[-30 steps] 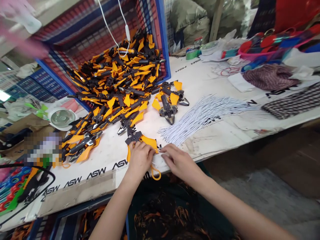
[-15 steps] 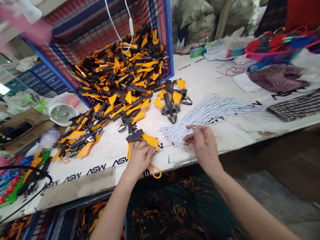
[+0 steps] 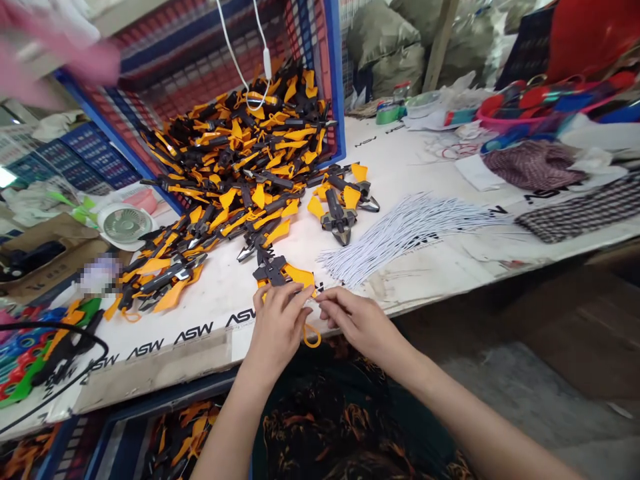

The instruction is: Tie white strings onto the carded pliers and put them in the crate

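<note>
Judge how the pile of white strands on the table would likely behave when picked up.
The white strands would probably bend yet spring a little, since they lie in long, gentle curves. Each looks thin, so one is likely light. A handful may slip apart, as the ends fan out and no band shows around them.

Your bench (image 3: 220, 293): white covering, black lettering. Directly before you, near the front edge: one black-and-orange piece (image 3: 273, 271). Beyond it: one heap of like pieces (image 3: 240, 160), spilling from a blue-rimmed crate (image 3: 337, 87) tipped on its side. To your right: one sheaf of white strands (image 3: 415, 225), loosely fanned; one checked cloth (image 3: 575, 208); farther back, one pink basket (image 3: 515, 126), filled, and one green roll (image 3: 387, 115). To your far left: assorted coloured plastic parts (image 3: 25, 353).
</note>
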A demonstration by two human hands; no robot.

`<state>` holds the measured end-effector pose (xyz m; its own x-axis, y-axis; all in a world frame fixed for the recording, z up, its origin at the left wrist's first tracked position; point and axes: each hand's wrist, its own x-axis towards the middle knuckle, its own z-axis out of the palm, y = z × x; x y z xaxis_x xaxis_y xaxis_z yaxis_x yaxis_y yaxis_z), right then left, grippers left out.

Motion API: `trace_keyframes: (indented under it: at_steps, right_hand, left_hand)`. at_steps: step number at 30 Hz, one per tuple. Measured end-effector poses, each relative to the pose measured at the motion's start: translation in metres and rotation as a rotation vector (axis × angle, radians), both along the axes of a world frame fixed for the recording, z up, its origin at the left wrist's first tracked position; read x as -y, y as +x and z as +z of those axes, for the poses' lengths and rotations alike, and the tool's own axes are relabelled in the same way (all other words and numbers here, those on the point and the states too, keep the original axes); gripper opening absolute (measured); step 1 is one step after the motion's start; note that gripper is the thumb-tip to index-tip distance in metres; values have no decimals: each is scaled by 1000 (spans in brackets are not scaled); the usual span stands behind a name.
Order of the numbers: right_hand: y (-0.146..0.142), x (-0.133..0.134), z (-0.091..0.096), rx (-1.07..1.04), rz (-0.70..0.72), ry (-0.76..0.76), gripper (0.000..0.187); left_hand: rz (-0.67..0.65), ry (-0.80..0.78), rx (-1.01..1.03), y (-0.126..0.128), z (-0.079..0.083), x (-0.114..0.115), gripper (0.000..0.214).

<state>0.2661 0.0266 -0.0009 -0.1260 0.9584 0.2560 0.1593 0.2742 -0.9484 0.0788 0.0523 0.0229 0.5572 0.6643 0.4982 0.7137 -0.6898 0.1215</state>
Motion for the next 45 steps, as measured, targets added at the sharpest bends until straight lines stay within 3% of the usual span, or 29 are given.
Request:
trace_keyframes:
  at_steps: [3, 5, 11, 13, 15, 17, 19, 24, 26, 29, 33, 36, 39, 42, 45]
  right_hand:
    - [-11, 4, -2, 70, 14, 66, 19]
    - [-14, 1, -4, 119, 24, 119, 17]
    - [-21, -11, -9, 237, -52, 296, 15]
    - [-26, -12, -8, 159, -82, 301, 15]
    - [-32, -12, -8, 34, -79, 205, 16]
    - [-36, -11, -8, -109, -33, 49, 19]
    - [-38, -12, -9, -245, 50, -102, 28]
    - [-29, -15, -7, -388, 227, -388, 47]
    - [-24, -17, -5, -381, 257, -469, 48]
    - [-20, -19, -3, -363, 258, -524, 49]
    - [-22, -19, -6, -388, 274, -499, 51]
    - [-28, -15, -8, -379, 244, -384, 47]
    - [-34, -11, -9, -231, 81, -86, 31]
    - [-34, -12, -8, 8, -56, 243, 17]
    - [-29, -19, -6, 144, -52, 396, 17]
  left_hand:
    - [84, -68, -23, -1, 3, 10, 18]
    - [124, -201, 88, -4, 2, 11, 22]
    - [175, -897, 922, -6, -5, 12, 35]
    - [145, -1046, 1182, -1, -9, 14, 36]
    - [131, -1101, 1373, 4, -14, 16, 37]
    - [159, -1028, 1430, 7, -19, 19, 34]
    - [193, -830, 1308, 7, -23, 20, 27]
    - [124, -139, 581, -6, -22, 20, 13]
    - [72, 27, 307, -13, -18, 18, 16]
    - [14, 118, 74, -20, -12, 14, 16]
    - [-5, 90, 207, -18, -8, 14, 9]
    - [90, -136, 515, -8, -10, 16, 8]
    - [206, -632, 920, 3, -11, 15, 23]
    - [179, -1151, 1259, 8, -9, 8, 37]
    - [153, -1408, 1403, 6, -6, -1, 42]
